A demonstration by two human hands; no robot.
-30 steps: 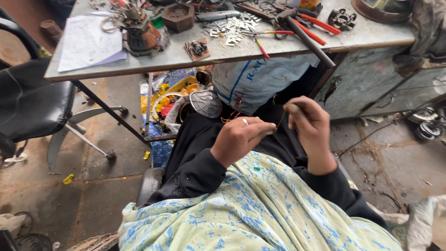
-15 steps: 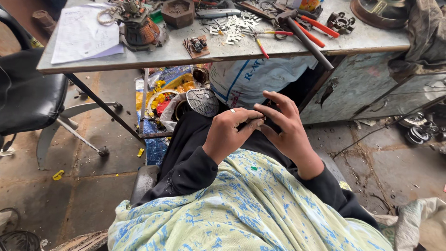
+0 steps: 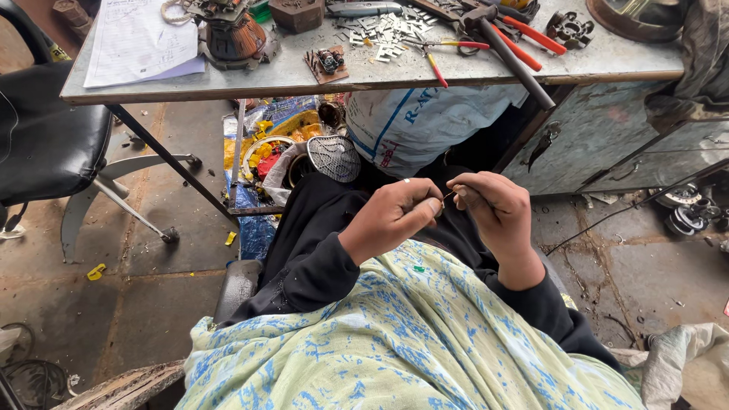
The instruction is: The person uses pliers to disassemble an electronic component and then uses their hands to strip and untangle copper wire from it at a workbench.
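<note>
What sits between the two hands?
In the head view, only a thin wire-like strand spans the gap between the left hand and right hand.

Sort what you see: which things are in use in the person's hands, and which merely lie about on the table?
In use: left hand, right hand, thin wire pinched between them.

Lying about: hammer, red-handled pliers, paper sheets, copper-wound motor part, small metal plates.

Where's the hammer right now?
In the head view the hammer lies on the metal table at upper right, beside the red-handled pliers, its handle overhanging the front edge, above the right hand.
</note>
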